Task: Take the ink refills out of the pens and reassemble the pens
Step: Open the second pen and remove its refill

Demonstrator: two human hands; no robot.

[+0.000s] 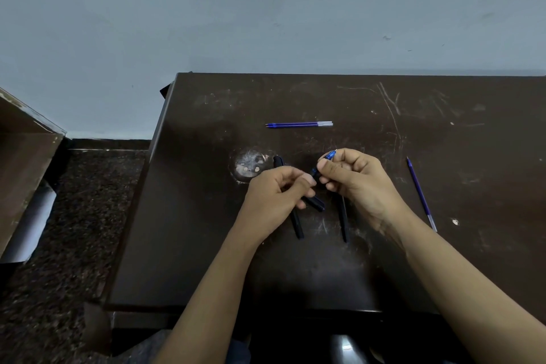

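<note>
Mid-table, right hand [353,177] pinching blue pen tip piece [330,155], left hand [280,189] clamped on dark pen barrel [313,203] — two refills [299,125] toward table's [443,245] far edge, one refill [421,193] toward right edge, two dark pens [344,221] under hands.

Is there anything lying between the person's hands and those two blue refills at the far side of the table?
Nothing visible. The two refills lie side by side on bare table beyond the left hand and right hand. Both hands are busy holding pen parts, though. A third refill lies off to the right, out of that path.
</note>
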